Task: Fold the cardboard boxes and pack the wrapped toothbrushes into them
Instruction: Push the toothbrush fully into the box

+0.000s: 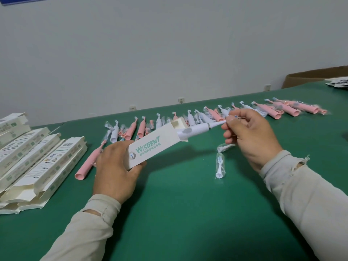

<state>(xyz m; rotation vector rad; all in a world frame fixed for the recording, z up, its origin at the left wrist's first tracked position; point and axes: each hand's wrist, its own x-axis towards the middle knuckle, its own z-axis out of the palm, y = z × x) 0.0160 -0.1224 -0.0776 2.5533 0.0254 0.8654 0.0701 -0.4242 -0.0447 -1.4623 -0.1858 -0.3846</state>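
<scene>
Left hand (pixel 116 166) grips the closed end of the cardboard box (pixel 150 147), while right hand (pixel 250 136) pinches the neck of the white toothbrush (pixel 199 129) lying half inside the box's open end

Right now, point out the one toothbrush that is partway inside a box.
The white toothbrush sliding into the Wisdent box: its neck sticks out, pinched by the right hand. All others lie loose on the green table.

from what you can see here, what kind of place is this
Probably a small packing workshop or factory bench. A long row of wrapped toothbrushes lies along a green table, a stack of identical printed boxes waits at the left, and a brown carton stands at the far end.
</scene>
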